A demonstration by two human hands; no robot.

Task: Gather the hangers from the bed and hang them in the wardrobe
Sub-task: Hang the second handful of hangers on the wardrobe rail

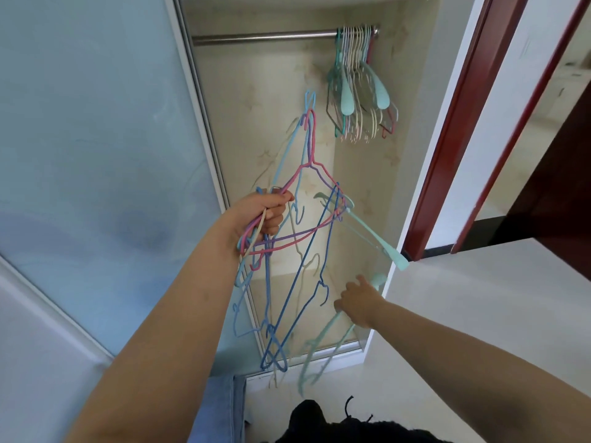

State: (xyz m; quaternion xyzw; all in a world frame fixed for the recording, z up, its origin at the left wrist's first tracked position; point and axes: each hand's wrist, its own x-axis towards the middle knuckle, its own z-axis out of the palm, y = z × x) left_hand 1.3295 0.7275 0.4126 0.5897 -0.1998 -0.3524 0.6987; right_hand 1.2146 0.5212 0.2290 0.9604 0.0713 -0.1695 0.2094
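My left hand (265,215) grips a tangled bunch of thin hangers (307,231) in pink, purple, blue, cream and mint, held up in front of the open wardrobe (281,100). My right hand (358,302) is lower, its fingers curled round a mint plastic hanger (323,343) that hangs blurred below it. Another mint hanger (380,241) sticks out to the right of the bunch. Several hangers (358,87) hang at the right end of the metal rail (262,38).
A frosted blue sliding door (96,155) covers the wardrobe's left side. A dark red door frame (457,129) stands to the right, with pale floor (479,308) below. Blue denim and a dark shape lie at the bottom edge.
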